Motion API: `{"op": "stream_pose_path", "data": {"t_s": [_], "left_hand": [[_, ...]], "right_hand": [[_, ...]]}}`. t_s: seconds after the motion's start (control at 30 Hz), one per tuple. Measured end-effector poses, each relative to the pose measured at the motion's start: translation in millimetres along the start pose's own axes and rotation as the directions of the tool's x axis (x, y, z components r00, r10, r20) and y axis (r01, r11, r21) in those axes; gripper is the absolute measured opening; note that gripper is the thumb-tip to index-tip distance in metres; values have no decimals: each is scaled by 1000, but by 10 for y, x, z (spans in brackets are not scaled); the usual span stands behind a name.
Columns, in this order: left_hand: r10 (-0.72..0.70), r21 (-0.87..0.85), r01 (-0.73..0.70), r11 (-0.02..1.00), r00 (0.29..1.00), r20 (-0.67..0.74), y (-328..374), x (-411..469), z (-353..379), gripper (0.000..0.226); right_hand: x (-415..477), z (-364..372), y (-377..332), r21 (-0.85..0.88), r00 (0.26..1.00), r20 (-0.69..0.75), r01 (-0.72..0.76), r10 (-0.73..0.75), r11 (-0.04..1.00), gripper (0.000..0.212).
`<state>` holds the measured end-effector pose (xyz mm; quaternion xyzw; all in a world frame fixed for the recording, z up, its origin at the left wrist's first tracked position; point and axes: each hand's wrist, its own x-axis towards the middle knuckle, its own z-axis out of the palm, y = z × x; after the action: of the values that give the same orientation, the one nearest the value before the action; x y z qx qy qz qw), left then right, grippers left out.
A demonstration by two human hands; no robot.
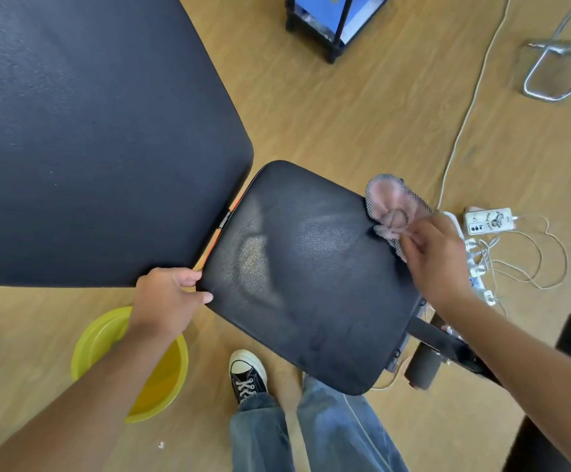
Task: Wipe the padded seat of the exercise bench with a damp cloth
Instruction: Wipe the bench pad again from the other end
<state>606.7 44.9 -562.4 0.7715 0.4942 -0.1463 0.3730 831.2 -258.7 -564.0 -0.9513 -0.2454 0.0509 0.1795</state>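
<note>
Far left, at 9 to 11 o'clock, I see the big backrest pad (89,137); not the target. At 7 o'clock a yellow basin (130,366) sits on the floor (328,107), partly under the left forearm; can't tell for sure whether there's water in it.

Left hand (168,301) is clamped on the seat's left corner, fingers curled over the edge, thumb on top. Looks like a brace, nothing else held.

Seat (307,277) is dead centre, tilted diamond-wise, touching or nearly touching the backrest at the hinge. Sheen patches at its middle; I read them as damp, could be glare.

Right hand (437,260) at 3 o'clock pinches the cloth (393,206) between thumb and fingertips. Cloth is bunched, pink with a dark mesh side, sitting at the seat's right edge, partly overhanging.

My read: mid-wipe, cloth at the end or start of a stroke on the right rim. Next move calls for flattening the cloth and pulling it across toward 6 o'clock, where the near corner looks dull.

Power strip (488,221) and cables lie on the floor just right of the cloth; drips there are the risk.
</note>
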Motion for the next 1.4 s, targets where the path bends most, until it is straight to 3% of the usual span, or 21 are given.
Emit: {"op": "stream_pose_path", "data": {"t_s": [0.07, 0.13, 0.2, 0.27, 0.37, 0.4, 0.43, 0.5, 0.57, 0.63, 0.73, 0.8, 0.87, 0.97, 1.0, 1.07, 1.13, 1.17, 1.2, 1.27, 1.4], "left_hand": [[6, 11, -6, 1000, 1000, -2, -9, 2, 4, 45], [0, 8, 0, 1000, 1000, -4, -3, 3, 5, 45], [-13, -1, 13, 1000, 1000, -4, 3, 3, 5, 45], [-11, 3, 11, 1000, 1000, -5, -1, -6, -8, 44], [9, 11, -9, 1000, 1000, -3, 2, -22, -9, 43], [14, 19, -14, 1000, 1000, -4, 17, -24, -9, 42], [17, 26, -16, 1000, 1000, -6, 33, -24, -9, 42], [13, 26, -13, 1000, 1000, -6, 50, -20, -10, 42], [3, 18, -3, 1000, 1000, -3, 52, -18, -15, 42], [3, 18, -3, 1000, 1000, -4, 47, -16, -23, 42], [7, 19, -6, 1000, 1000, -9, 35, -13, -26, 42], [6, 17, -6, 1000, 1000, -4, 34, -18, -21, 42], [3, 15, -3, 1000, 1000, -2, 34, -32, -23, 42], [2, 4, -2, 1000, 1000, -1, 52, -44, -28, 41], [4, 5, -4, 1000, 1000, 1, 65, -40, -26, 41], [3, 5, -3, 1000, 1000, 2, 85, -30, -29, 42], [-4, 1, 4, 1000, 1000, 2, 82, -28, -30, 42], [-10, 1, 10, 1000, 1000, 3, 72, -29, -28, 42], [-13, 0, 13, 1000, 1000, 4, 61, -24, -25, 42], [-10, 3, 10, 1000, 1000, 5, 44, -15, -18, 42], [-11, 0, 11, 1000, 1000, 15, 60, -14, -17, 43]], "right_hand": [[-125, 25, -48, 32, 980, -71, -186, 188, 982, 10], [-531, 200, -366, 154, 982, 40, -189, 185, 970, 21], [-1033, 288, -519, 223, 960, 261, 44, -103, 974, 37], [-1452, 320, -426, 384, 797, 324, 381, -509, 841, 44], [-1327, 136, -87, 242, 515, 436, 723, -738, 647, 27], [-1121, 61, 30, 199, 487, 445, 764, -752, 613, 32], [-846, -49, 66, 225, 542, 427, 711, -723, 666, 43], [-354, -160, 177, 244, 809, 267, 470, -524, 849, 63], [-90, -121, 249, 114, 991, 82, 94, -104, 989, 50], [-208, -12, 116, 72, 975, -66, -208, 212, 976, 22], [-883, 188, -229, 235, 995, 93, -54, 32, 971, 21], [-1335, 258, -254, 352, 909, 339, 116, -242, 929, 19], [-1543, 228, -105, 322, 690, 483, 433, -539, 842, 23], [-1143, -19, 243, 240, 443, 559, 723, -701, 648, 16], [-924, -75, 318, 210, 445, 557, 742, -702, 637, 21], [-571, -124, 416, 33, 673, 468, 635, -573, 772, 20], [-352, -136, 413, -35, 956, 211, 216, -204, 976, 11], [-308, -98, 395, 13, 999, 46, -23, 23, 1000, 8], [-306, -62, 352, 70, 975, -74, -206, 211, 976, 13], [-457, 49, 198, 135, 932, -143, -316, 334, 939, 16], [-1234, 163, -130, 196, 995, 96, -39, 21, 980, 21]]}}
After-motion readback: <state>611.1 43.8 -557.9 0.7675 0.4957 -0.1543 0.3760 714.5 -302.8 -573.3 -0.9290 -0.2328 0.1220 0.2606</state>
